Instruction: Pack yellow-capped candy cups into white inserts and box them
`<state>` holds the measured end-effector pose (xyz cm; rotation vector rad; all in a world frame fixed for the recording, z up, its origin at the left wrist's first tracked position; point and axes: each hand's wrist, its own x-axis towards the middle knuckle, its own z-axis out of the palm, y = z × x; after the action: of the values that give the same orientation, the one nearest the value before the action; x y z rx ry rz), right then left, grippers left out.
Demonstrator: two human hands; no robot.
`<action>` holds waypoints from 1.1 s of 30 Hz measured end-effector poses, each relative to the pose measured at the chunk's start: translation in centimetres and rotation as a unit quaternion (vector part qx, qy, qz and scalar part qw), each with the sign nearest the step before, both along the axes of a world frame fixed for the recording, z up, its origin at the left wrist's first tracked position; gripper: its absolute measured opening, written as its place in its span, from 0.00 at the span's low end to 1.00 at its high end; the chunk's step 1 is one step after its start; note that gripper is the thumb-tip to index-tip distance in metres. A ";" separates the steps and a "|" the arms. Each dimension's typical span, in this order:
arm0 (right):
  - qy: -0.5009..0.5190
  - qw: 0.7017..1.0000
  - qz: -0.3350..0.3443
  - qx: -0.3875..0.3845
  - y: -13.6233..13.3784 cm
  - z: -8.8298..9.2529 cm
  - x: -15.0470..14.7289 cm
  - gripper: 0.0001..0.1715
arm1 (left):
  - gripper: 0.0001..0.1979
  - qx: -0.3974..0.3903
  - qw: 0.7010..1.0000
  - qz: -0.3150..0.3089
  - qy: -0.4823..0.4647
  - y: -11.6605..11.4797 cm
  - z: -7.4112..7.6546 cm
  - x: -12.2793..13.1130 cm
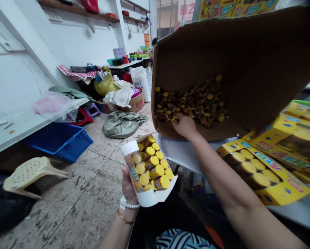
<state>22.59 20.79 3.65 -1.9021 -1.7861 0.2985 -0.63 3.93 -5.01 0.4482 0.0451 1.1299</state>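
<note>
Head view: near the cardboard carton [237, 52], the left hand [129, 188] clasped a windowed paperboard box [147, 198] of yellow-capped jars [159, 170], probably light, crushable, best supported underneath; whether the right hand [186, 125], inside the carton, pinched anything was unclear.

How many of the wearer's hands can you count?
2: left hand holding the open box of yellow-lidded tubs; right hand inside the large carton, partly hidden.

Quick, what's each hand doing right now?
Left hand: holding an open carton of yellow-lidded tubs.
Right hand: inside the big cardboard box, at the loose tubs; can't tell if it's closed on one.
</note>
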 end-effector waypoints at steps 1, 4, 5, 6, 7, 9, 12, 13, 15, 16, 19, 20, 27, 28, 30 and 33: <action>0.035 0.999 0.028 0.016 -1.2 0.6 -0.3 0.24 | 0.38 -0.007 1.000 -0.003 0.001 -0.2 -0.2 0.1; 0.247 0.956 0.144 0.065 -5.4 1.8 -2.3 0.18 | 0.37 -0.002 1.000 -0.020 -0.014 -0.6 -0.2 1.1; 0.315 0.930 0.170 0.085 -6.8 1.9 -3.1 0.17 | 0.36 0.001 1.000 -0.019 -0.019 -0.7 0.0 1.5; 0.357 0.910 0.179 0.108 -8.2 2.0 -3.9 0.16 | 0.35 0.002 1.000 -0.015 -0.023 -0.7 0.2 1.9; 0.363 0.905 0.175 0.135 -9.4 2.0 -4.6 0.16 | 0.34 0.002 1.000 -0.009 -0.027 -0.8 0.3 2.2; 0.310 0.916 0.162 0.194 -11.4 1.9 -5.5 0.13 | 0.33 0.004 0.999 -0.003 -0.034 -1.0 0.7 2.6; 0.214 0.929 0.171 0.248 -12.9 1.9 -5.6 0.04 | 0.32 0.002 0.999 0.010 -0.036 -1.3 0.7 2.7; 0.197 0.930 0.173 0.257 -13.1 1.9 -5.5 0.02 | 0.32 -0.002 0.999 0.014 -0.032 -1.3 0.6 2.7; 0.160 0.933 0.181 0.267 -13.1 1.9 -5.3 0.05 | 0.32 -0.013 0.999 0.018 -0.023 -1.4 0.1 2.6; 0.129 0.936 0.192 0.265 -13.0 1.8 -5.3 0.04 | 0.31 -0.018 0.999 0.019 -0.023 -1.4 -0.3 2.6; 0.012 0.948 0.226 0.223 -12.4 1.6 -5.4 0.05 | 0.27 -0.037 0.999 0.022 -0.033 -1.2 -1.5 2.7; -0.023 0.952 0.223 0.209 -12.2 1.5 -5.4 0.05 | 0.26 -0.045 0.998 0.019 -0.034 -1.1 -1.9 2.7; 0.066 0.945 0.185 0.262 -11.9 0.9 -4.9 0.07 | 0.30 -0.068 0.998 -0.004 -0.018 -0.3 -3.3 2.2; 0.097 0.940 0.185 0.270 -12.0 0.9 -4.9 0.07 | 0.29 -0.066 0.998 0.004 -0.020 -0.3 -3.3 2.1; 0.115 0.933 0.194 0.279 -12.1 0.7 -5.2 0.07 | 0.27 -0.064 0.998 0.021 -0.020 -0.4 -3.2 2.1; 0.070 0.933 0.209 0.284 -12.0 0.3 -5.4 0.06 | 0.24 -0.057 0.997 0.049 -0.025 -0.6 -2.6 2.1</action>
<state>17.22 8.84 3.99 -1.0727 -1.9045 0.0457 1.50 3.29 -7.65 0.3191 0.0889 1.2280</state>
